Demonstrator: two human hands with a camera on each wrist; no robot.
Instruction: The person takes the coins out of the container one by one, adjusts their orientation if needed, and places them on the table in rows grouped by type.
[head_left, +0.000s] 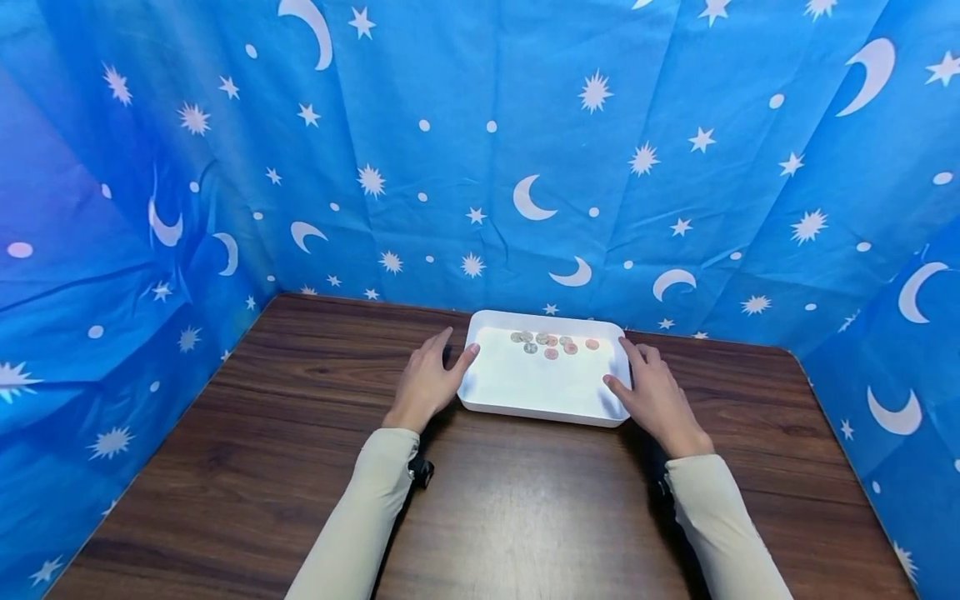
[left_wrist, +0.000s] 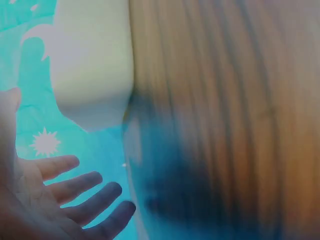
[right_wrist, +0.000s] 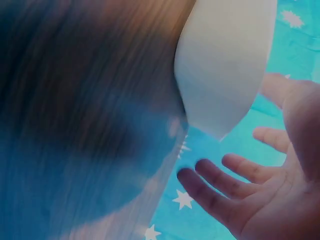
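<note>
White tray [head_left: 534, 387] with coins [head_left: 552, 341] inside

Work surface: dark brown wood-grain table [head_left: 255, 442], far right corner rounded, pale glare on its near middle portion. Blue cloth [head_left: 457, 83] hangs creased behind it and along both sides, purplish toward far left; print consists of white crescents [head_left: 522, 198], many-pointed stars [head_left: 595, 91] and round dots [head_left: 424, 126]. Both wrist views: cloth appears turquoise, table grain blurred.
</note>
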